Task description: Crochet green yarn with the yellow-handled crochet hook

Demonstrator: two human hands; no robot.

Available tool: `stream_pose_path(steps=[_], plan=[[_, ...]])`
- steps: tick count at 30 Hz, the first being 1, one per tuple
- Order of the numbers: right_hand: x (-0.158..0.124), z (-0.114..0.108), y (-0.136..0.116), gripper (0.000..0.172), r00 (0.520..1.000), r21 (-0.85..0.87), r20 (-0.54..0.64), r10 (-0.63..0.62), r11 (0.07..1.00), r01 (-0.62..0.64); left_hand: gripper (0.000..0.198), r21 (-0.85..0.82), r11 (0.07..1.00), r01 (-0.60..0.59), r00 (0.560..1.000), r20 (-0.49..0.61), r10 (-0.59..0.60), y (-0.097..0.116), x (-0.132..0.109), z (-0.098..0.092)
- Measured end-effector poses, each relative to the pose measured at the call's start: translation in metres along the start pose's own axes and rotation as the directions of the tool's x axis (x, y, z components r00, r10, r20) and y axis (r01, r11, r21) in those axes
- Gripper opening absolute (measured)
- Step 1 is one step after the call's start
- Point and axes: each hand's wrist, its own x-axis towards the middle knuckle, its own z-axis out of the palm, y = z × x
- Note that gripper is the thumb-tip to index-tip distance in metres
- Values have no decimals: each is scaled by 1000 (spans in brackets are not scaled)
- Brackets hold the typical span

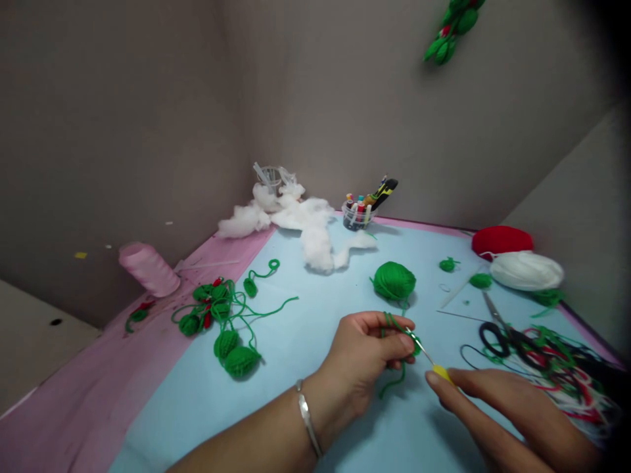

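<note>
My left hand (367, 348), with a silver bangle at the wrist, pinches a small piece of green crochet (415, 344) between thumb and fingers. Green yarn loops over its index finger, and a loose tail hangs below. My right hand (497, 401) is closed on the yellow handle of a crochet hook (441, 374). The hook's metal shaft points up and left, its tip at the green piece. Just beyond my left hand lies a green yarn ball (394, 281), its strand running down toward the fingers.
White stuffing (315, 230) and a pen cup (357, 215) stand at the back. Green crocheted pieces (231, 348) and a pink thread cone (150, 269) are left. Black-handled scissors (494, 339), yarn scraps (566, 374), red yarn (503, 242) and white yarn (526, 270) lie right.
</note>
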Motion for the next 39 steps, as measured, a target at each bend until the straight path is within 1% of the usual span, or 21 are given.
stream_pose_path(steps=[3,5,8,9,10,12,15,17,19,20,21,22,24,25,26,28,30,33,35,37,39], plan=[[6,-3,12,46,999,73,16,33,997,-34,53,-29,999,29,999,41,-27,-2,1,-2],[11,-2,19,42,999,118,4,54,992,-54,56,-33,999,36,998,60,-34,-4,1,-2],[13,1,20,24,991,178,-1,131,975,-129,63,-22,998,66,993,105,-63,-7,2,-3],[13,3,18,21,986,188,4,166,968,-164,66,-16,997,73,991,118,-71,-7,2,-2],[13,4,16,21,981,177,9,194,965,-193,70,-12,997,77,989,127,-75,-8,2,-2],[11,5,12,27,976,119,-1,216,970,-214,81,-22,997,78,988,138,-74,-8,2,-3],[8,4,13,40,986,72,-1,170,983,-169,95,-46,995,93,983,165,-85,-6,1,-3],[7,4,16,43,986,86,3,165,983,-165,94,-38,993,109,979,176,-101,-5,0,-3],[7,6,16,40,981,123,-21,193,974,-189,85,-25,994,103,982,160,-98,-4,0,-3],[8,8,14,36,969,164,-39,245,958,-235,80,-21,996,90,986,143,-86,-4,0,-2],[8,10,11,31,946,215,-57,320,929,-301,74,-16,997,78,989,127,-75,-4,0,-2],[8,13,8,27,912,273,-73,405,887,-372,71,-11,998,69,991,114,-67,-4,0,-1],[8,19,1,22,821,374,-94,563,785,-495,67,-5,998,68,992,103,-67,-5,0,0],[8,21,-1,21,782,411,-90,617,738,-535,66,-3,997,75,992,98,-74,-5,0,0],[6,23,-3,22,762,440,-87,642,711,-548,66,0,997,83,993,86,-82,-5,0,0],[3,25,-2,24,744,494,-70,664,671,-553,63,2,997,78,996,50,-78,-6,-1,0],[0,25,0,23,746,541,-26,665,637,-549,65,-10,999,53,998,42,-52,-5,-1,0],[0,23,1,19,773,559,11,634,637,-531,85,-43,999,25,996,88,-21,-4,-1,0],[2,22,1,19,791,514,-8,611,681,-521,101,-34,999,21,995,96,-17,-4,0,0],[4,19,0,20,816,422,-46,577,751,-507,111,-3,1000,1,996,87,-1,-4,1,1],[5,18,1,22,870,290,-67,488,844,-451,113,31,999,-31,997,72,28,-5,1,2]])
